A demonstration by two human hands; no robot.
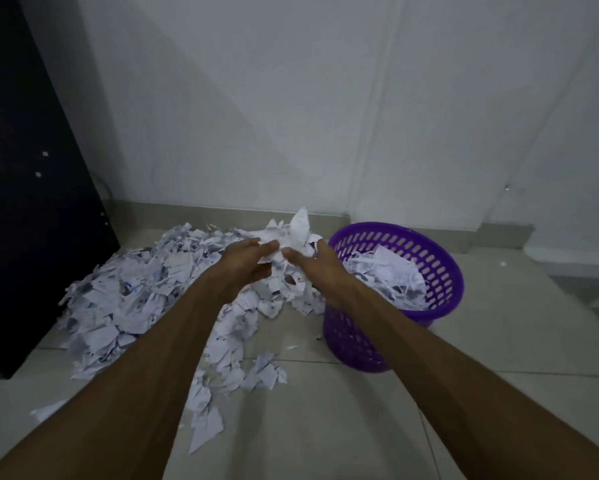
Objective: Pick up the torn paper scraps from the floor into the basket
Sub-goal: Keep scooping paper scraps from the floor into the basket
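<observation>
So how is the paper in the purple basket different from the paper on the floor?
The scraps in the basket sit gathered inside the purple basket's walls, while the floor pile sprawls loose across the tiles beside the dark cabinet. The floor pile looks far larger than the basket's share. Stray pieces trail off from the floor pile; the basket's paper stays contained. Both are the same white torn paper with faint print.

From here both forearms run out past the bottom edge, so nothing above the elbows shows. The bunch of scraps [284, 247] covers the fingertips of the left hand [246, 261] and right hand [313, 263], and their palms face away. The right forearm hides the near rim of the purple basket [440, 271]. The dark cabinet [31, 188] is cut off at left and top. Print on the floor scraps [125, 299] is too blurred to read.
</observation>
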